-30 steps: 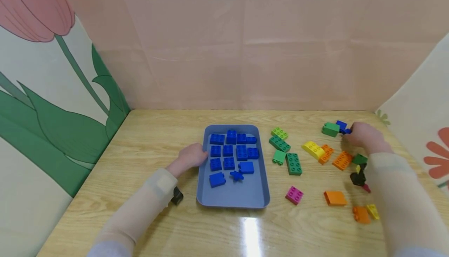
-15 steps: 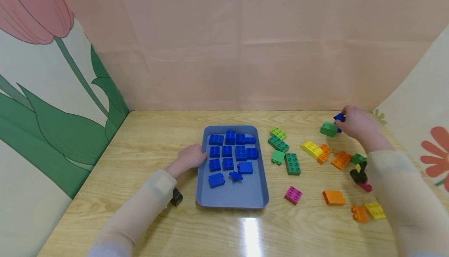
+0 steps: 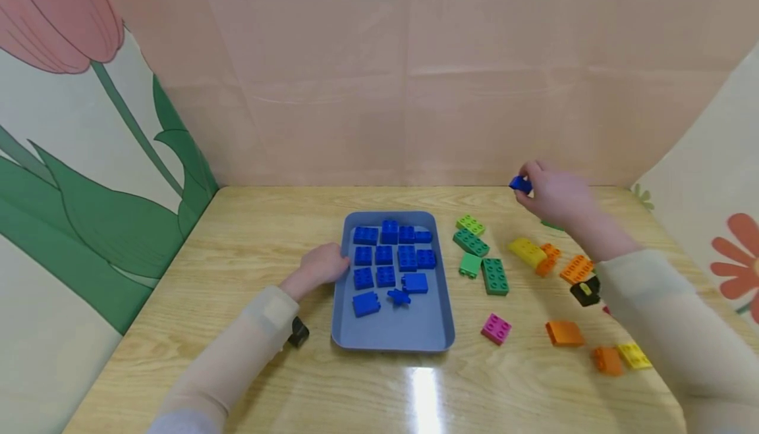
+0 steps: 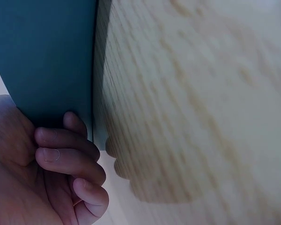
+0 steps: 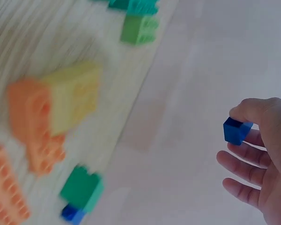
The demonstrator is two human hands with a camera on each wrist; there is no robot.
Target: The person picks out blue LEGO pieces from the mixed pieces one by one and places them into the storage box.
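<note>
My right hand (image 3: pixel 560 200) is raised above the far right of the table. It pinches a small blue toy brick (image 3: pixel 520 184) between thumb and forefinger; in the right wrist view the brick (image 5: pixel 234 131) has a slanted side and the other fingers are spread loosely. My left hand (image 3: pixel 322 264) grips the left rim of a blue-grey tray (image 3: pixel 394 332), its curled fingers (image 4: pixel 70 161) against the outer wall in the left wrist view. The thumb is hidden there. Several blue bricks (image 3: pixel 407 258) lie in rows in the tray, with a blue star-shaped piece (image 3: pixel 399 298) nearer the front.
Right of the tray lie green bricks (image 3: pixel 495 276), a yellow brick (image 3: pixel 526 251), orange bricks (image 3: pixel 565 333) and a pink brick (image 3: pixel 496 329). A blue piece (image 5: pixel 73 213) touches a green brick (image 5: pixel 83 190). A black piece (image 3: pixel 299 332) sits by the left sleeve. A wall stands behind.
My right hand has lifted the blue brick from beside the green brick at the far right and carried it up and leftward. The left hand stays at the tray.
</note>
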